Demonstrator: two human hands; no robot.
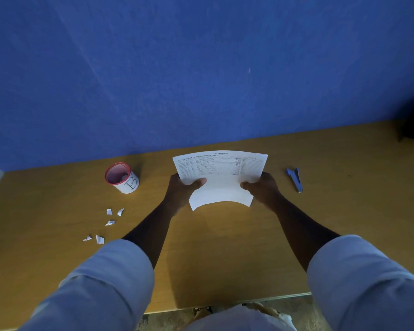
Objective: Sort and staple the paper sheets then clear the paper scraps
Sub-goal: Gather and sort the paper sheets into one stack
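Dim, bluish indoor light falls from above, casting a soft broad shadow on the bench (58,199) beneath the arms, while wide-angle distortion bows the edges and fine print blurs.

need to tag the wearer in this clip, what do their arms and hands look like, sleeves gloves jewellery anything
Both arms wear light blue sleeves, left sleeve and right sleeve, loose cloth rolled or pushed up so the forearms are bare. The left hand and right hand are bare: no gloves. No watch, ring or bracelet shows.
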